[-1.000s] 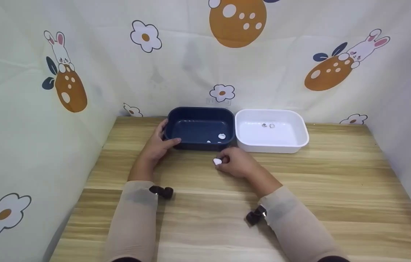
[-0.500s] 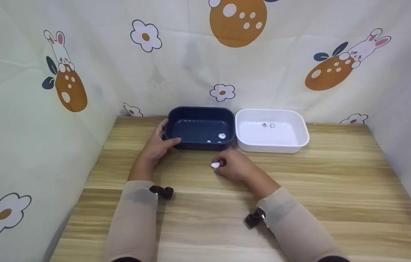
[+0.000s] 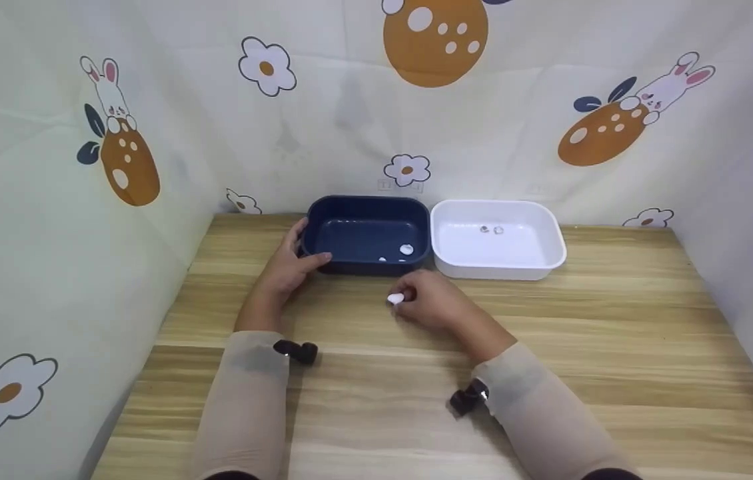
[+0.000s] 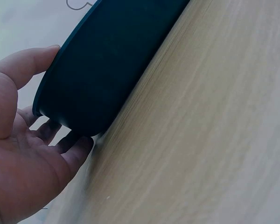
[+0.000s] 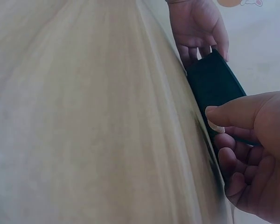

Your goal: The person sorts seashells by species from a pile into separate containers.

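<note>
My left hand (image 3: pixel 285 268) holds the left end of a dark blue plastic tub (image 3: pixel 366 268). In the left wrist view its thumb lies on the tub's rim and the fingers curl against the end wall. Just in front of the tub's right front corner, my right hand (image 3: pixel 440 300) pinches a small white shell-like piece (image 3: pixel 395 299) between thumb and forefinger. The right wrist view shows the held piece (image 5: pixel 216 127) partly hidden by the thumb. Inside the blue tub lies a round white piece (image 3: pixel 406 249), with smaller white bits near the front wall partly hidden by the rim.
A white tub (image 3: pixel 498 273) stands right beside the blue one. Two small ring-like things (image 3: pixel 498 230) lie in it. Both tubs are at the back of a wooden table (image 3: pixel 376 400), close to a patterned cloth wall (image 3: pixel 330 133).
The right hand has shifted slightly over the table and turned the white piece a little in its pinch. The left hand and both tubs have stayed in place.
</note>
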Demonstrator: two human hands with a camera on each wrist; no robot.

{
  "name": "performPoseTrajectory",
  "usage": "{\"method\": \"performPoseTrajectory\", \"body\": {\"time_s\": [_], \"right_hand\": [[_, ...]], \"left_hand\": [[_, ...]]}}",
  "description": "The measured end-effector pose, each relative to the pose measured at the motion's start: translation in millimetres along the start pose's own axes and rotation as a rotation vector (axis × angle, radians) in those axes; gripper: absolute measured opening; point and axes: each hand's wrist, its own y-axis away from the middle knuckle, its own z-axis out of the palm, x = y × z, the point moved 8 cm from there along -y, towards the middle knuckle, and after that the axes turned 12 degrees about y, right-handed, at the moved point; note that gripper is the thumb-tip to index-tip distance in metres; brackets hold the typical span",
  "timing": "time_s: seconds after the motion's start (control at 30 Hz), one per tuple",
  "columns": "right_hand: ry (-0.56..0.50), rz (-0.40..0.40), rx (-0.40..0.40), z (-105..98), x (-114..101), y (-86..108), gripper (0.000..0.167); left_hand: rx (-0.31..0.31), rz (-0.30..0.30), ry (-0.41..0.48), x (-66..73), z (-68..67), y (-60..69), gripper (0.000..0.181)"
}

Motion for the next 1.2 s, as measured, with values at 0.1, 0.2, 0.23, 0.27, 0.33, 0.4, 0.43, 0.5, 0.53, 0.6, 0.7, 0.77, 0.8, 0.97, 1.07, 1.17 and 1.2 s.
{"method": "performPoseTrajectory", "body": {"time_s": [0.1, 0.2, 0.23, 0.27, 0.33, 0.4, 0.43, 0.5, 0.53, 0.6, 0.7, 0.77, 0.8, 0.97, 1.07, 1.17, 1.2], "right_hand": [[-0.015, 0.010, -0.004, -2, 1, 0.3, 0.015], [-0.043, 0.024, -0.016, -5, 1, 0.4, 0.016], [-0.059, 0.027, -0.019, -6, 0, 0.4, 0.017], [-0.073, 0.035, -0.022, -8, 0, 0.6, 0.018], [-0.099, 0.043, -0.018, -12, -2, 0.3, 0.020], [-0.118, 0.058, -0.009, -17, -2, 0.1, 0.021], [-0.122, 0.067, 0.000, -20, -3, 0.0, 0.021], [-0.119, 0.080, 0.015, -26, -3, -0.5, 0.022], [-0.120, 0.083, 0.021, -28, -4, -1.0, 0.022], [-0.111, 0.086, 0.032, -34, -6, -3.0, 0.023], [-0.108, 0.070, 0.040, -44, -11, -8.4, 0.025], [-0.108, 0.069, 0.048, -51, -14, -12.9, 0.026], [-0.111, 0.071, 0.050, -55, -14, -15.3, 0.026], [-0.109, 0.096, 0.067, -68, -15, -27.8, 0.029], [-0.121, 0.119, 0.076, -74, -14, -33.8, 0.030], [-0.156, 0.145, 0.079, -78, -13, -38.0, 0.030], [-0.165, 0.151, 0.082, -80, -13, -39.2, 0.030]], "left_hand": [[0.003, -0.001, -0.001, 0.5, -0.1, 0.3, 0.103], [0.011, 0.001, -0.006, 1.0, -0.2, 0.8, 0.104], [0.013, 0.001, -0.004, 0.9, -0.2, 1.3, 0.104], [0.012, 0.003, -0.001, 0.8, 0.1, 1.6, 0.104], [0.008, 0.008, 0.011, 1.1, 1.3, 2.0, 0.105], [0.003, 0.013, 0.019, 1.7, 2.5, 2.6, 0.105], [0.002, 0.015, 0.022, 2.0, 2.9, 2.7, 0.105], [0.004, 0.016, 0.018, 2.4, 3.0, 2.8, 0.105], [0.006, 0.013, 0.014, 2.2, 2.5, 2.9, 0.105], [0.009, 0.009, 0.011, 1.9, 1.8, 2.8, 0.105], [0.008, 0.006, 0.005, 1.1, 0.7, 3.0, 0.105], [0.005, 0.008, 0.005, 1.2, 1.1, 2.8, 0.105], [0.005, 0.009, 0.001, 1.0, 0.9, 2.7, 0.105], [0.002, 0.011, -0.004, 0.7, 1.3, 2.0, 0.105], [0.004, 0.011, -0.007, 0.5, 0.8, 1.2, 0.105], [0.009, 0.005, -0.013, 0.2, 0.0, 0.8, 0.105], [0.012, 0.004, -0.016, 0.2, -0.2, 0.6, 0.105]]}}
